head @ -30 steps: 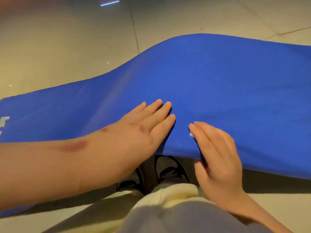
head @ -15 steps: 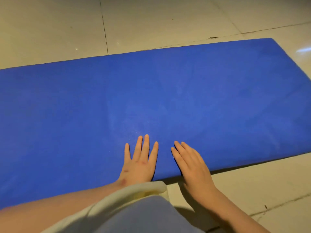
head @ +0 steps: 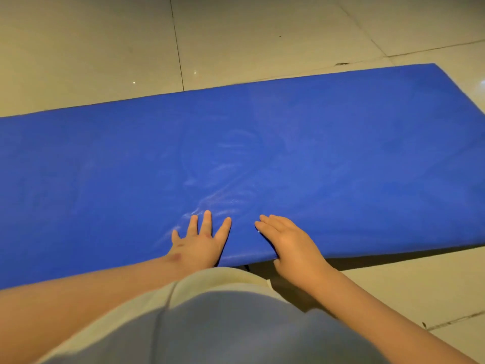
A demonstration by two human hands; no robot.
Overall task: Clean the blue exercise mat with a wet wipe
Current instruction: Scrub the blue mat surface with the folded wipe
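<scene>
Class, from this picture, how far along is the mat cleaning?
Done: the mat lies spread on the floor, and shiny streaks at its middle suggest some wiping. In hand: the left hand and right hand press flat on its near edge. Left: no wipe plainly shows; the rest looks dull, probably unwiped.

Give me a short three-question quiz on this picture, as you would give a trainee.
1. Multiple choice: the blue exercise mat lies on A) a carpet, B) a tiled floor, C) a table.
2. Fill in: the shiny streaks on the mat lie just beyond the fingers of the ___ hand.
3. True or false: the left hand and the right hand are curled into fists.

Key: 1 B. 2 left. 3 false: both lie with straight fingers on the mat's near edge.
</scene>
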